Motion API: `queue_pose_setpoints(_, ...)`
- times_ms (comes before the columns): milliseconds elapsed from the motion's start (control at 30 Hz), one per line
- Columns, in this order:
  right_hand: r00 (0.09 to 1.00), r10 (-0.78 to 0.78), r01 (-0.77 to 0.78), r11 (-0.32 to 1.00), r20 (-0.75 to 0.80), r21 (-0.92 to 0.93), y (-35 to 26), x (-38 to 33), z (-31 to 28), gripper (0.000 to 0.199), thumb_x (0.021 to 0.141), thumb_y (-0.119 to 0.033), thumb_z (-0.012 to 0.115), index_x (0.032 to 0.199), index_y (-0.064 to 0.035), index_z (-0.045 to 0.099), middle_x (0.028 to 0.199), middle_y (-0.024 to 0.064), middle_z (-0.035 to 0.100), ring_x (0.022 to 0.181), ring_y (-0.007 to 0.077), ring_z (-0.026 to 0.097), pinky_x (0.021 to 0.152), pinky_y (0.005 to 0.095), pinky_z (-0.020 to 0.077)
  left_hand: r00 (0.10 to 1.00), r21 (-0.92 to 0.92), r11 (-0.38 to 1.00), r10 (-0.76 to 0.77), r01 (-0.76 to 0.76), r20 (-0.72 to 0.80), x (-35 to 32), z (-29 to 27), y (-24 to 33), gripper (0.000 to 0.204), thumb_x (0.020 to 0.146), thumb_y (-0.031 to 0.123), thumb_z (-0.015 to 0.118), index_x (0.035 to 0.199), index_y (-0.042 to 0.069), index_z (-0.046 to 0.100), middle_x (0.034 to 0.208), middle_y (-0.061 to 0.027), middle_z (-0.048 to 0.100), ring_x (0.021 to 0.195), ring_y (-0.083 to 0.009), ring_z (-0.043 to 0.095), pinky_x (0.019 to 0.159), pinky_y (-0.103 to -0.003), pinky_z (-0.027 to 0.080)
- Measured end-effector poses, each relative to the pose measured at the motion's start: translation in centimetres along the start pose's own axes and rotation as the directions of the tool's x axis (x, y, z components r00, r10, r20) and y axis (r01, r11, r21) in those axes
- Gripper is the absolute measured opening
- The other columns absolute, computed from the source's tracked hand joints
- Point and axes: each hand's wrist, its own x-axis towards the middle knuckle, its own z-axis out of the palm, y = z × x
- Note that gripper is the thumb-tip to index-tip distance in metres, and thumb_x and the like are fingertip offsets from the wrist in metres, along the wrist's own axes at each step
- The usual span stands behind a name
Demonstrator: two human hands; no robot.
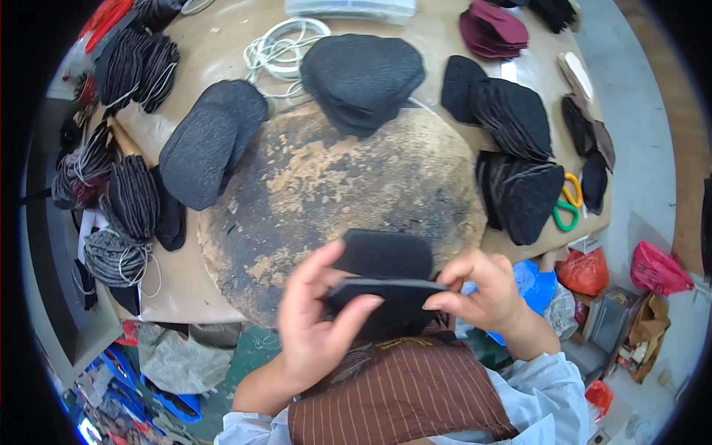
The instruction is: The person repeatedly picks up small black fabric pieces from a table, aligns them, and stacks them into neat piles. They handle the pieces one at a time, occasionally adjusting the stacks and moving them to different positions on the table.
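Worn round board (334,185) fills the tabletop, with bundled dark pieces (122,215) at its left and stacked black pieces (523,196) beside scissors (569,204) at its right. Over its near edge, left hand (315,319) and right hand (482,293) pinch a black felt piece (389,293), long axis running left-right.

Two black fabric pieces (389,285) (flat, rounded cut shapes, matte surface) are held above the near edge of the table. The rear piece stands higher, its curved top edge visible. The front piece lies against it, lower, its long edge roughly horizontal, pinched at both ends.
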Motion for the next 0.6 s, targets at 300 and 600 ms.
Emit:
queue_pose_setpoints(300, 0.977, 0.048, -0.180, 0.702, -0.207, -0.689, 2.5, -0.1, -11.0, 0.059, 0.070, -0.006, 0.074, 0.126, -0.0052, 0.054, 0.125, 0.0157, 0.053, 0.113, 0.0339, 0.053, 0.095, 0.0393, 0.0421, 0.881, 0.846, 0.503, 0.301, 0.178, -0.364, -1.5, -8.3, -0.7, 0.059, 0.078, -0.004, 0.067, 0.132, -0.001, 0.044, 0.127, -0.0216, 0.049, 0.116, -0.0260, 0.051, 0.097, -0.036, 0.041)
queue_pose_setpoints(600, 0.930, -0.096, -0.252, 0.537, -0.355, -0.805, 2.2, -1.5, -8.8, 0.055, 0.074, -0.008, 0.074, 0.125, -0.0035, 0.053, 0.105, 0.0145, 0.054, 0.093, 0.0319, 0.055, 0.079, 0.0386, 0.0448, 0.963, 0.869, 0.436, 0.225, -0.234, 0.146, -5.8, -1.2, -2.0, 0.054, 0.064, 0.012, 0.078, 0.115, 0.010, 0.061, 0.138, -0.0256, 0.039, 0.126, -0.0420, 0.039, 0.103, -0.052, 0.031)
